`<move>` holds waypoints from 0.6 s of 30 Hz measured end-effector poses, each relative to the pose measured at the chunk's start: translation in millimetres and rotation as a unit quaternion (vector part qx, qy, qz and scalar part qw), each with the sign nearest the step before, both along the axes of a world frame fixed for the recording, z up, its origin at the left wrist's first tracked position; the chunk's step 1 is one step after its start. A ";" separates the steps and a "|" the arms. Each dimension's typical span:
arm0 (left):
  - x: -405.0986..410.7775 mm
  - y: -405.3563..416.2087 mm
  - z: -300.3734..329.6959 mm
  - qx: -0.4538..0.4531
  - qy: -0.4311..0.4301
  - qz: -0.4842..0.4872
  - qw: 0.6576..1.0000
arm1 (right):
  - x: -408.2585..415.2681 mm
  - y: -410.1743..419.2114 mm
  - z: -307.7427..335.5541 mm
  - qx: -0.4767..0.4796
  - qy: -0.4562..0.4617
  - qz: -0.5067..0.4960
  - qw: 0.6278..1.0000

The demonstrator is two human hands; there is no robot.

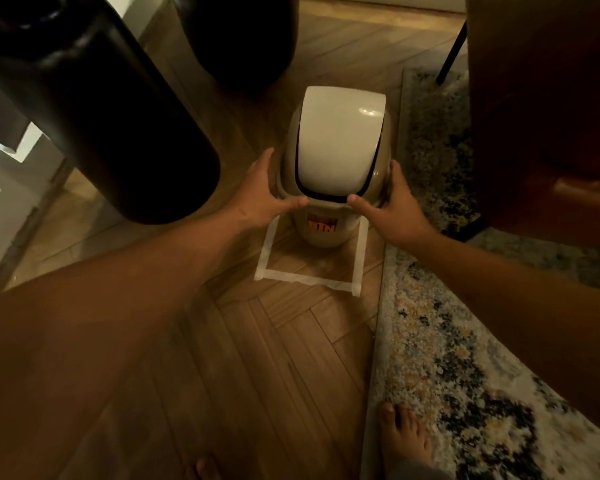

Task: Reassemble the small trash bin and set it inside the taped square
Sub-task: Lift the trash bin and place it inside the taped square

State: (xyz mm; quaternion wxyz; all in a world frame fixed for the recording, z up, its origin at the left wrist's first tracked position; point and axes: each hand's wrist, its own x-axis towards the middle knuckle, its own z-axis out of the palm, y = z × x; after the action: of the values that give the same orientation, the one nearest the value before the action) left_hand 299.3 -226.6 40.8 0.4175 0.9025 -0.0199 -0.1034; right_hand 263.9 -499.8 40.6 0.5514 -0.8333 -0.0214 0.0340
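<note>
A small beige trash bin (321,230) with an orange label stands on the wood floor, its base inside the far half of a white taped square (312,279). Its lid ring sits on top, with a cream swing flap (340,140) closed over the opening. My left hand (264,192) grips the lid ring on its left side, thumb along the front rim. My right hand (392,206) grips the ring on the right side, thumb on the front rim as well. The back of the bin is hidden.
A dark cylindrical piece of furniture (101,109) looms at the left and another dark shape (246,36) stands behind. A brown leather seat (548,109) is at the right. A patterned rug (465,348) runs along the right. My bare feet (402,434) are at the bottom.
</note>
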 end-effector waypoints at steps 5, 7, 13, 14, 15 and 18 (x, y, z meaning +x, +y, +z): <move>1.2 -1.8 -3.2 -0.020 0.012 0.007 1.000 | 1.8 0.1 -5.1 -0.012 0.018 -0.009 1.000; -0.1 -6.7 -4.4 -0.045 0.005 0.007 0.999 | 1.6 1.0 -8.5 -0.010 0.035 -0.010 0.999; -3.0 -18.1 -8.3 -0.049 -0.011 0.041 0.998 | 0.1 1.8 -18.0 -0.016 0.045 -0.016 0.999; -2.6 -18.4 -9.0 -0.043 -0.015 0.049 0.998 | 0.4 0.9 -18.3 -0.018 0.049 -0.021 0.998; -2.7 -18.4 -9.1 -0.038 -0.017 0.054 0.998 | 0.9 0.0 -18.3 -0.021 0.050 -0.023 0.998; -2.9 -17.2 -8.9 -0.026 -0.009 0.068 0.997 | 3.9 -1.5 -18.6 -0.012 0.047 -0.024 0.999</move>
State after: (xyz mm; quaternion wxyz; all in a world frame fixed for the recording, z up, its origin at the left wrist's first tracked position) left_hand 296.5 -243.7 31.9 0.4471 0.8913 0.0353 -0.0664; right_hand 267.8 -501.3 22.0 0.5423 -0.8377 0.0251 0.0600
